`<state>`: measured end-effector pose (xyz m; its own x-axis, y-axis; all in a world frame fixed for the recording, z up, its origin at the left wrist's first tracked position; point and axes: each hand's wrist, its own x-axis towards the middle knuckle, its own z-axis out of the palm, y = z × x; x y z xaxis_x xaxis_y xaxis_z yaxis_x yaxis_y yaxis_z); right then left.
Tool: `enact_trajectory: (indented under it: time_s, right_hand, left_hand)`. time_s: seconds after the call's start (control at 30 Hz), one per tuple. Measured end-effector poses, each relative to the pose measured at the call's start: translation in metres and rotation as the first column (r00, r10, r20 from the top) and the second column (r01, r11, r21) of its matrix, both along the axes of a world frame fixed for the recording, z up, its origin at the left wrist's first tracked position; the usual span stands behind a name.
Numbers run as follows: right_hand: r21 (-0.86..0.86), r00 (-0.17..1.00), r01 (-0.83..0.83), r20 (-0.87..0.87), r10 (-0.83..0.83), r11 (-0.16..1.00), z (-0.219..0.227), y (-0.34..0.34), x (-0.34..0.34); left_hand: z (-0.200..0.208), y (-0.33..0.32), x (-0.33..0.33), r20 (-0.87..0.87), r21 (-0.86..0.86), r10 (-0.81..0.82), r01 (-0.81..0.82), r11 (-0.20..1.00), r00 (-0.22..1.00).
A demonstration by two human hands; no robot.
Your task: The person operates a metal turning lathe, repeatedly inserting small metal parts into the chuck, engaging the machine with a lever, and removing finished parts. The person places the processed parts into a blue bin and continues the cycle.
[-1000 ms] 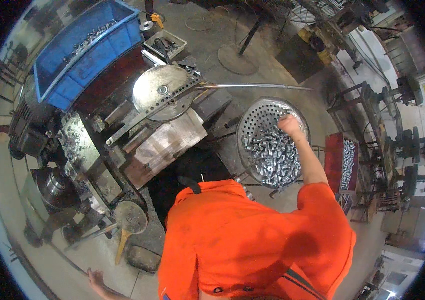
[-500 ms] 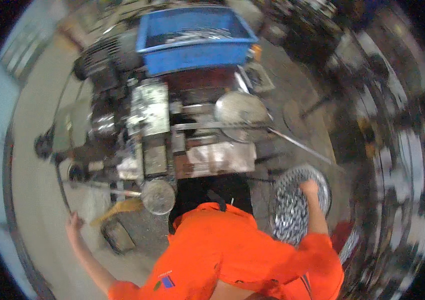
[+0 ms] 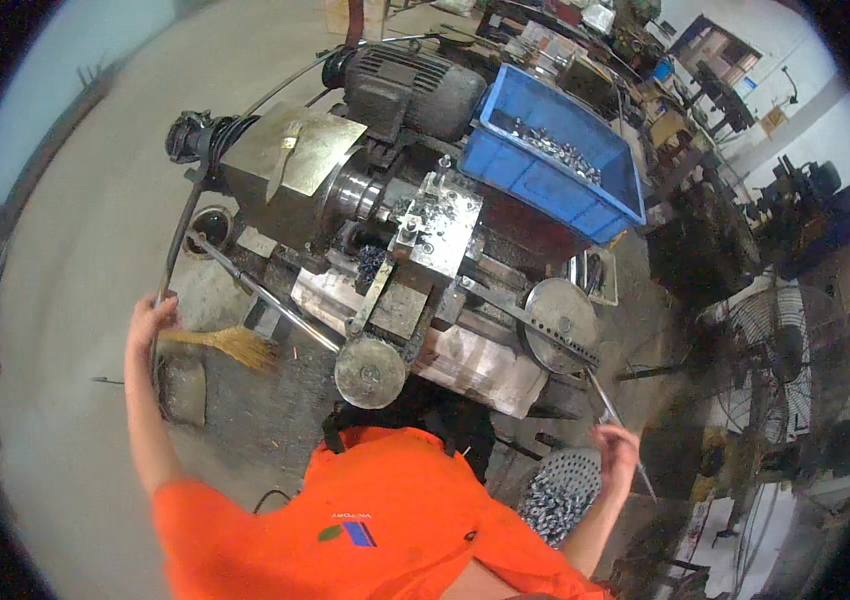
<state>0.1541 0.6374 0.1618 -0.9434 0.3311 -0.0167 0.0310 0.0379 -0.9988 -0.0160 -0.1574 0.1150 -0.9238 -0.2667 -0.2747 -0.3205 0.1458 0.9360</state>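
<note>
My left hand (image 3: 152, 318) is closed around the lower part of a long dark lever (image 3: 185, 235) at the left end of a small lathe. My right hand (image 3: 617, 452) has its fingers curled in, and whatever they hold is too small to make out. It is above a perforated round basin (image 3: 567, 468) with many small shiny metal parts (image 3: 550, 505), beside a thin metal rod (image 3: 600, 395). In front of me are the lathe's shiny spindle (image 3: 353, 192), a tool slide (image 3: 445, 230) strewn with metal chips, and a round handwheel disc (image 3: 370, 373).
Behind the lathe a blue crate (image 3: 550, 185) contains metal parts, next to a finned motor (image 3: 415, 90). A brush (image 3: 283, 165) lies on the headstock cover. A straw broom (image 3: 230, 345) is at left, a large round disc (image 3: 560, 325) at right, and a fan (image 3: 770, 345) farther right.
My right hand has risen out of the basin of parts. My left hand stays on the lever, which has swung upright. The whole view has turned and sharpened.
</note>
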Motion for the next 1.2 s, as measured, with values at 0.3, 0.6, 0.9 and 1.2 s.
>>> enact_trajectory:
  time_s: [0.3, 0.6, 0.9, 1.2]
  right_hand:
    - [0.71, 0.697, -0.409, -0.163, 0.698, 0.574, 0.076, -0.234, -0.249]
    - [0.914, 0.794, -0.399, 0.306, 0.525, 0.07, 0.072, -0.354, -0.352]
    - [0.86, 0.77, -0.473, 0.299, 0.563, 0.191, 0.056, -0.364, -0.363]
    - [0.814, 0.847, -0.388, 0.129, 0.516, 0.432, 0.051, -0.359, -0.367]
  left_hand:
    - [0.03, 0.019, 0.019, 0.087, -0.703, -0.016, 0.072, 0.708, 0.996]
    - [0.049, 0.045, 0.081, 0.116, -0.804, 0.112, 0.027, 0.593, 0.987]
    - [0.027, 0.033, 0.074, 0.103, -0.801, 0.13, 0.005, 0.599, 0.986]
    - [0.025, -0.021, 0.061, 0.172, -0.964, 0.242, 0.112, 0.241, 0.955]
